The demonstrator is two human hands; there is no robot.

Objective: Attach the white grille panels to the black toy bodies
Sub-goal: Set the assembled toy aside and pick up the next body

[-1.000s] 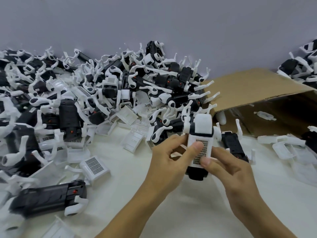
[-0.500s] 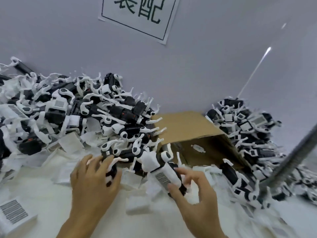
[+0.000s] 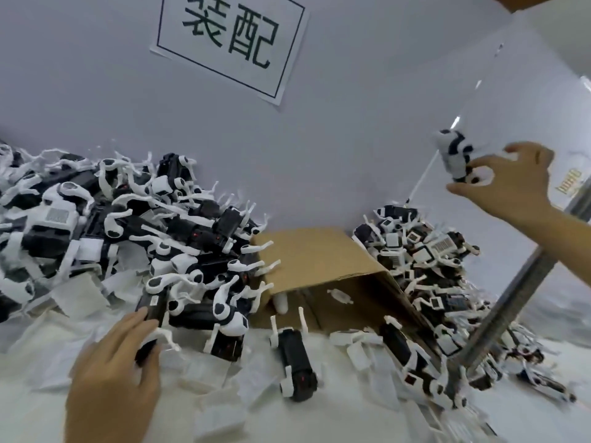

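Right hand (image 3: 508, 183) raised with curled fingers; left hand (image 3: 118, 372) low, fingers extended.

**Two hands among the toy parts**

My right hand (image 3: 508, 183) is raised high at the right, fingers curled around a black and white toy (image 3: 454, 155) held in the air above the right pile (image 3: 425, 251). My left hand (image 3: 115, 372) is low on the white table (image 3: 319, 423), fingers resting on a black toy body (image 3: 152, 318) at the edge of the big left pile (image 3: 112, 225). Between the piles a cardboard box (image 3: 319, 260) lies on its side. Another black body (image 3: 295, 362) lies alone in front of it, and loose white panels (image 3: 204, 375) lie scattered nearby. A paper sign (image 3: 233, 39) is on the wall, and a metal rod (image 3: 511, 302) slants across the right side.
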